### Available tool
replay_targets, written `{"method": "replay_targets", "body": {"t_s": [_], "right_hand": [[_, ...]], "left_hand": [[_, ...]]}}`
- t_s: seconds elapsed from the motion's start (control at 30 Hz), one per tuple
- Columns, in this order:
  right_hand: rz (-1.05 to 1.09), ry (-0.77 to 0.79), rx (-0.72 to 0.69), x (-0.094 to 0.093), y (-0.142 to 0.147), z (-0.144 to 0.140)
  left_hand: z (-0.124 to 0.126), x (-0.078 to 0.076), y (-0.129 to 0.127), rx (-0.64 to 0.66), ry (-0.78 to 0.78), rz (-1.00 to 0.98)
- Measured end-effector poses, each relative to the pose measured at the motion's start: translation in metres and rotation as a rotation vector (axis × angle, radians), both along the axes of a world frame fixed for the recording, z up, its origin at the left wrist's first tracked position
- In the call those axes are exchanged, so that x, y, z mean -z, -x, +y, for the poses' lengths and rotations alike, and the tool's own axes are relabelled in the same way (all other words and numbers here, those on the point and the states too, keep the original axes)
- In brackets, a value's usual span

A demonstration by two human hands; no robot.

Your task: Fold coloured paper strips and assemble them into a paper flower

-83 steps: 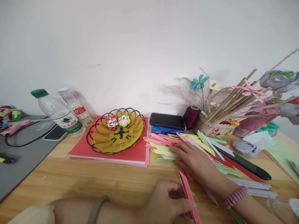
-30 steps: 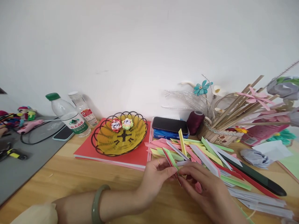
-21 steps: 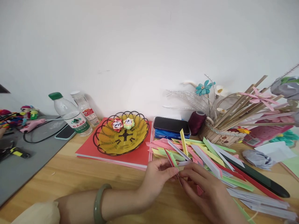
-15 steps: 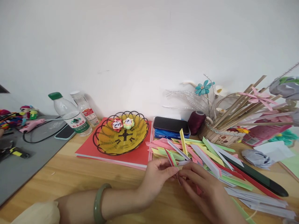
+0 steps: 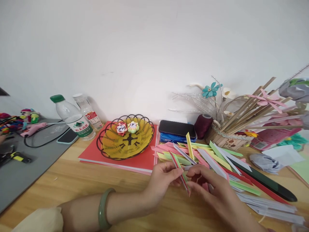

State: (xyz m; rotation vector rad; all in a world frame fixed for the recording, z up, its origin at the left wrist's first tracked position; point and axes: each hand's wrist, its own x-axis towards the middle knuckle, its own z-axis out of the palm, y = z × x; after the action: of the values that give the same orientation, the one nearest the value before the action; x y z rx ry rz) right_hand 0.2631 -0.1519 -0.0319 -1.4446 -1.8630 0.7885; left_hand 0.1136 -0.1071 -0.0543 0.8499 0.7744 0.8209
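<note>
Folded paper strips, red, green and white, lie together in a thin slanting bundle over the table's front. Gripping its upper part between thumb and fingers is my left hand, which has a green bangle at the wrist. My right hand is just right of the bundle's lower end, fingers bent, thumb and forefinger apart. Its thumb tip is at the paper's edge; whether it touches I cannot tell. Behind both hands spreads a pile of folded paper strips in pink, yellow, green, white and red.
A yellow woven basket holding two paper balls stands on red paper sheets. Two bottles and a phone are left. Behind the strips are another phone, a thread spool and a flower basket.
My right fingers have parted and drawn slightly away from the bundle. The bundle, still in my left hand, has turned to show more of its red and green folds.
</note>
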Motion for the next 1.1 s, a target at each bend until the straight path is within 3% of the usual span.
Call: {"method": "replay_targets", "body": {"t_s": [0.2, 0.37, 0.57, 0.77, 0.97, 1.1], "right_hand": [[0.266, 0.201, 0.026, 0.004, 0.004, 0.005], [0.209, 0.268, 0.044, 0.003, 0.003, 0.005], [0.052, 0.175, 0.143, 0.004, 0.001, 0.001], [-0.143, 0.121, 0.337, 0.007, -0.006, -0.001], [-0.279, 0.112, 0.367, 0.006, -0.006, -0.001], [-0.102, 0.112, 0.284, 0.008, -0.002, -0.001]], "left_hand": [[-0.001, -0.003, 0.000, 0.053, -0.009, -0.009], [-0.001, 0.000, 0.000, 0.065, -0.012, -0.028], [0.001, 0.004, 0.001, 0.054, -0.040, 0.026], [0.001, 0.006, 0.002, 0.025, -0.048, 0.079], [0.001, 0.003, 0.000, 0.018, -0.028, 0.069], [0.002, 0.003, 0.000, 0.023, -0.046, 0.058]]}}
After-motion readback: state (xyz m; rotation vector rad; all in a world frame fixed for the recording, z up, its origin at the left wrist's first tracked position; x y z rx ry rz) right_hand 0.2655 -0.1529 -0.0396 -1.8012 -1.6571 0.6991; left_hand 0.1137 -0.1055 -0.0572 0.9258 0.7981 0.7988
